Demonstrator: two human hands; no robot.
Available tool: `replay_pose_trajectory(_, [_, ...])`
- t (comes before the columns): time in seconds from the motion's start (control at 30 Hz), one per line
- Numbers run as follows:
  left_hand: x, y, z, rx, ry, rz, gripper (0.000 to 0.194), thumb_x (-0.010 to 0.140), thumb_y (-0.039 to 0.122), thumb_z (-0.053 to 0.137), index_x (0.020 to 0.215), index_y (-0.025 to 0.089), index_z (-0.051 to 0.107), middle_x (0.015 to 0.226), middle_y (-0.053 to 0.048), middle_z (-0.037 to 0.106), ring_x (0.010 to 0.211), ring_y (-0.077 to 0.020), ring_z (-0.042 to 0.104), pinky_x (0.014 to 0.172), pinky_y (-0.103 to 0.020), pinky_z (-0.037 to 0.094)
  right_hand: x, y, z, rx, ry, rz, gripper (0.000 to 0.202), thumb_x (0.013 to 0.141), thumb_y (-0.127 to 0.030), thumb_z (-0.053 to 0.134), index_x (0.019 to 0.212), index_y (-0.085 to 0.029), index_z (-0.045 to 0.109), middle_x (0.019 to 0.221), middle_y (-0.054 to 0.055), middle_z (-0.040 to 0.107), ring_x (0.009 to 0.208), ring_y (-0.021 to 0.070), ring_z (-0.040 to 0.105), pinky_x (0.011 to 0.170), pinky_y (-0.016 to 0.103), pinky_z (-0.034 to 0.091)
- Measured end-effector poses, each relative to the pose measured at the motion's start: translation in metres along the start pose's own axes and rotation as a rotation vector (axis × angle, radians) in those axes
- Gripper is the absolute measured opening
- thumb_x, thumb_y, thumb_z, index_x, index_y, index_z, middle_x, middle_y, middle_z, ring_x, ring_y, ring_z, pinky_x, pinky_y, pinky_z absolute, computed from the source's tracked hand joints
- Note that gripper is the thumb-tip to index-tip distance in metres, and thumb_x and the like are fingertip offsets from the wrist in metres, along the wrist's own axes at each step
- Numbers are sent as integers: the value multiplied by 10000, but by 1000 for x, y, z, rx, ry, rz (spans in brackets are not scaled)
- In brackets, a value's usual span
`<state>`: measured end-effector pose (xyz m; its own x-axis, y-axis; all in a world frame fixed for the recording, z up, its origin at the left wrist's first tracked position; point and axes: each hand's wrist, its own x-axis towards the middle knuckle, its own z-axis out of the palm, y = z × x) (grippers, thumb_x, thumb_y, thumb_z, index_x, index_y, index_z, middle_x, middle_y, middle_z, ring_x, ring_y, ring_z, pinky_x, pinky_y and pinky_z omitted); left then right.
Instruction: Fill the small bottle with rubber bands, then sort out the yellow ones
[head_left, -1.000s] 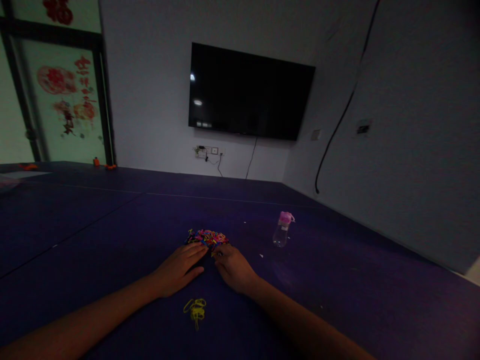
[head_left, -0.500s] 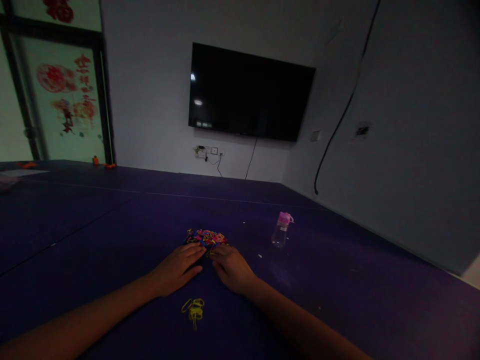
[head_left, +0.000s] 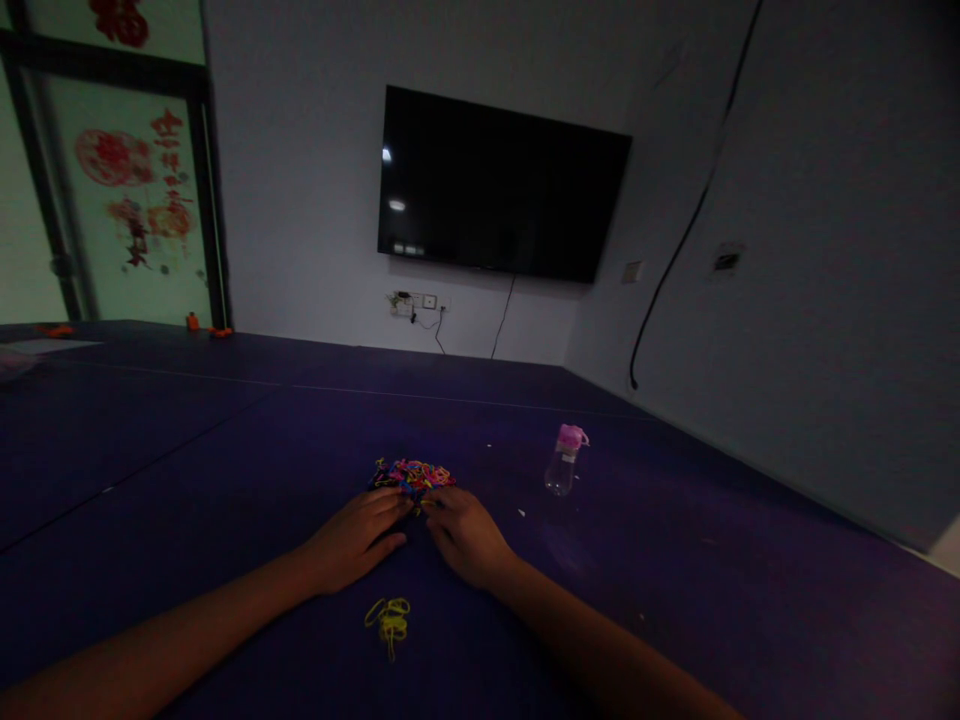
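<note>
A pile of small multicoloured bands [head_left: 414, 474] lies on the dark purple tabletop [head_left: 225, 480]. My left hand [head_left: 361, 540] rests at the pile's near left edge, fingers stretched out and thumb apart, holding nothing. At the near right edge is my right hand [head_left: 466, 535], its fingers bent down to the bands; a yellow band shows by its fingertips, and whether they grip it is too small to tell. Nearer to me, between my forearms, sits a small loose heap of yellow bands [head_left: 391, 622].
A clear bottle with a pink lid [head_left: 562, 462] stands right of the pile. Small white scraps [head_left: 521, 513] lie near it. Orange objects [head_left: 220, 332] are at the table's far left. A black cable [head_left: 664, 275] hangs along the right wall.
The fingers of my right hand have shifted slightly at the edge of the pile. My left hand has hardly moved.
</note>
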<state>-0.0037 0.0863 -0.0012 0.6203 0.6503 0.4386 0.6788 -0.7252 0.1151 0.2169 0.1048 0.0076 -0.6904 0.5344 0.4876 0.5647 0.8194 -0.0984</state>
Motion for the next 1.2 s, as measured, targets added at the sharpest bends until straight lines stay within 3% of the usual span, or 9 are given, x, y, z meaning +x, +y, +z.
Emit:
replay_pose_trajectory(0.2, [1, 5, -4, -3, -12, 0, 354, 955, 371, 425, 1222, 192, 574, 1218, -88, 632, 1225, -250, 493, 1011, -428, 407, 0, 0, 0, 46, -56, -47, 243, 892, -153, 477, 1076, -171, 634, 1098, 83, 638, 1035, 198, 560, 896, 338, 430])
replay_pose_trajectory(0.5, [2, 8, -6, -4, -18, 15, 325, 944, 336, 443, 1199, 185, 578, 1215, -88, 630, 1211, -254, 502, 998, -434, 417, -1, -3, -4, 56, -52, -44, 273, 902, -163, 444, 1087, -179, 644, 1110, 75, 657, 1034, 185, 573, 906, 323, 417])
replay_pose_trajectory(0.77, [3, 8, -8, -61, -40, 70, 359, 938, 293, 458, 1292, 265, 512, 1280, -41, 595, 1234, -239, 478, 1031, -433, 371, -3, -1, -1, -83, 43, 135, 264, 917, -166, 416, 741, -165, 613, 752, 57, 654, 749, 173, 591, 733, 298, 398])
replay_pose_trajectory(1.1, [3, 9, -11, -59, -101, 79, 360, 933, 263, 458, 1288, 273, 508, 1293, -21, 588, 1266, -253, 443, 1058, -467, 331, -1, -1, -1, 53, -31, -41, 225, 919, -154, 421, 769, -169, 587, 778, 38, 638, 755, 150, 577, 723, 255, 398])
replay_pose_trajectory(1.2, [3, 10, -12, -64, -85, 85, 358, 933, 299, 466, 1287, 277, 508, 1286, -28, 592, 1251, -255, 458, 1050, -465, 339, -1, -1, -2, 37, 5, -10, 229, 926, -160, 410, 785, -171, 590, 790, 44, 639, 777, 158, 579, 736, 268, 394])
